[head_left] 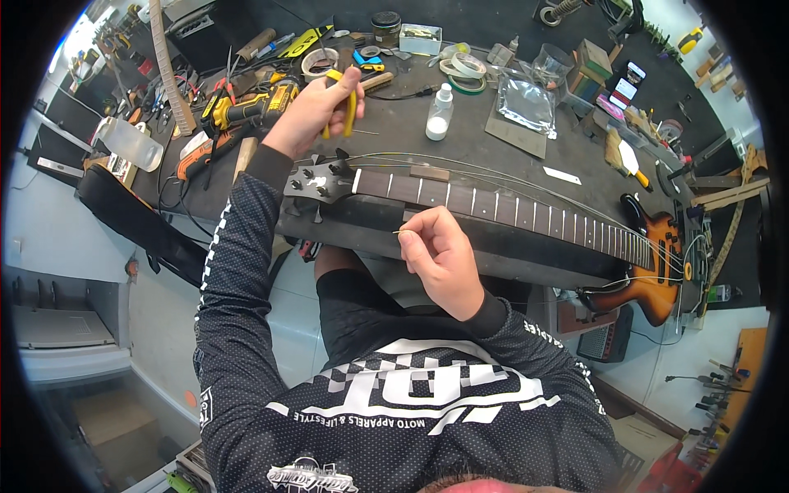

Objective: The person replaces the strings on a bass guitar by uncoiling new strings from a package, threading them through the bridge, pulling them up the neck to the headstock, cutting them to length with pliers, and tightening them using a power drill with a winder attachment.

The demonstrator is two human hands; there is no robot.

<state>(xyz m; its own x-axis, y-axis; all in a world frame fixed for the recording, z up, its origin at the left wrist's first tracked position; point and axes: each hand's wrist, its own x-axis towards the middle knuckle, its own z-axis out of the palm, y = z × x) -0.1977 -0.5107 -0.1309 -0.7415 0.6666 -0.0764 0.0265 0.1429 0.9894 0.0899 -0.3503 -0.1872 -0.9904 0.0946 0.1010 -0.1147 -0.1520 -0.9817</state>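
My left hand [316,111] is closed around a pair of yellow-handled pliers [350,117] above the bench, beyond the headstock. The jaws are hard to make out among the tools behind. In front of the neck, my right hand [442,261] pinches a short, thin, brass-coloured piece [399,232] between thumb and fingertips. An electric bass guitar lies across the bench, its dark headstock [316,182] at left, fretted neck [505,209] in the middle and sunburst body [643,275] at right. Loose strings [485,168] run along the neck's far side.
A yellow-black power drill [246,107] and an orange tool [197,158] lie at left near a black case [140,218]. Farther back are a spray bottle [440,113], tape rolls [467,67] and a clear plastic bag [526,103]. A wooden block [429,173] sits by the neck.
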